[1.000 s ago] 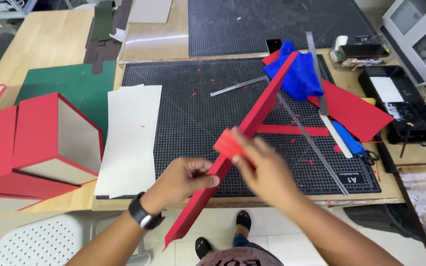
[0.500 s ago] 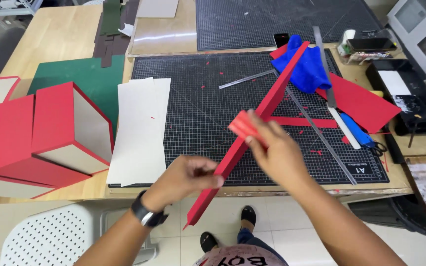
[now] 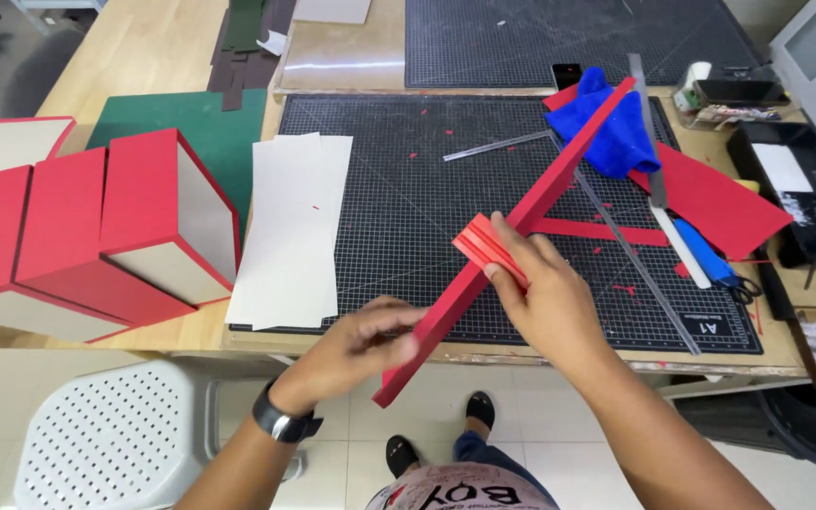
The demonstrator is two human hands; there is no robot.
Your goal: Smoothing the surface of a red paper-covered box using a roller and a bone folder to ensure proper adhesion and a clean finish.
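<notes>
The left hand (image 3: 365, 342) gripped the near end of a long red board (image 3: 512, 236), thumb and fingers clamped across its width so the piece stayed raised at a slant above the cutting mat (image 3: 408, 189). The right hand (image 3: 545, 293) closed around a small red ribbed scraper (image 3: 490, 247) and pressed it flat against the board's upper face, apparently to rub the red covering down smooth. The board was stiff, thin and straight-edged, and ran from the near edge of the mat up toward its far right corner.

The mat was dark, gridded and flecked with red scraps. On it, right of the board, lay a long metal ruler (image 3: 630, 250), a crumpled blue cloth (image 3: 616, 132) and a flat red sheet (image 3: 710, 203). Over the mat's left edge sat a stack of pale grey cards (image 3: 290, 227), matte and square-cut. Further left of the mat stood open red boxes (image 3: 96, 236) with grey insides, partly over a green sheet (image 3: 191, 132), all on the wooden table (image 3: 134, 47).
</notes>
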